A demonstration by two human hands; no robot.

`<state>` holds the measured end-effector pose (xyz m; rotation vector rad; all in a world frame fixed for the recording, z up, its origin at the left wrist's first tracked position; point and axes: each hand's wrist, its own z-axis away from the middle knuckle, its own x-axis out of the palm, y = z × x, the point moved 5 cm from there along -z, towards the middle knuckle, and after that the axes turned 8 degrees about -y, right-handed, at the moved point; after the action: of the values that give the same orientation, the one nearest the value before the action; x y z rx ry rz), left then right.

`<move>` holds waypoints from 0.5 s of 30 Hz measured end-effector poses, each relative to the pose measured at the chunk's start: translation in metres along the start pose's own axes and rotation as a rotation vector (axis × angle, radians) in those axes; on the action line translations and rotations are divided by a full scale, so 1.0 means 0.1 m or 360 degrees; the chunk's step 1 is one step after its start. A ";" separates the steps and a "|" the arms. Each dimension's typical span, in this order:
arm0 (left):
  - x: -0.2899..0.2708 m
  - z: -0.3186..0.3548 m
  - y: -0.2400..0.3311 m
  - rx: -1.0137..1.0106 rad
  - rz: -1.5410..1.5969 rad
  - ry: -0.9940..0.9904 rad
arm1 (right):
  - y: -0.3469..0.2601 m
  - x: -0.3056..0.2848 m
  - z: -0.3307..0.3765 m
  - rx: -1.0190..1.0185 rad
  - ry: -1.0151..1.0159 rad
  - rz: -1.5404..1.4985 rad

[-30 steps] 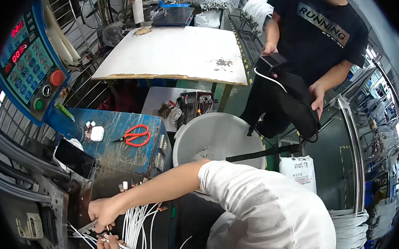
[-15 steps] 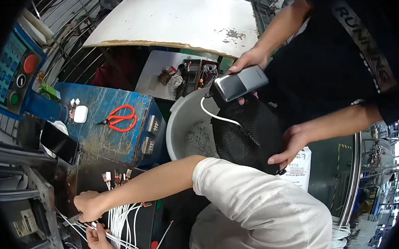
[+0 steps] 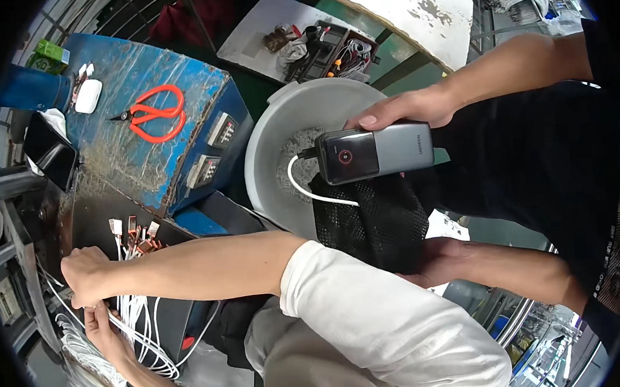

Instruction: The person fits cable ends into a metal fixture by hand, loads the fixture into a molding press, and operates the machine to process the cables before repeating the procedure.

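Observation:
My right hand is closed in a fist at the left, above the dark work surface. Just below it my left hand has its fingers pinched together on a white cable. The two hands almost touch, and what the right fingers hold is hidden. Beside them lies a bundle of white cables, their copper-coloured and white connectors pointing away from me. More white cable is heaped near my left forearm. My right forearm crosses over the bundle.
Another person's hands hold a grey-black power bank with a white lead and a black mesh bag, over a grey bin. Red-handled scissors, a white case and a phone lie around the blue machine box.
The view has shifted, so the bench and box sit further left and higher. The other person's power bank has turned flatter, its display now facing up. My hands stay together at the cables.

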<state>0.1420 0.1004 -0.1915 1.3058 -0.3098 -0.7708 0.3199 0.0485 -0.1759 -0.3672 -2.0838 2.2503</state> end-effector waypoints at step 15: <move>0.00 0.20 0.17 -0.0011 0.0011 0.0124 | -0.11 -0.04 -0.01 -0.0019 -0.0095 0.0100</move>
<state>0.1348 0.0867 -0.1704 1.3238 -0.2490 -0.7129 0.3222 0.0493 -0.1649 -0.3760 -2.1448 2.3120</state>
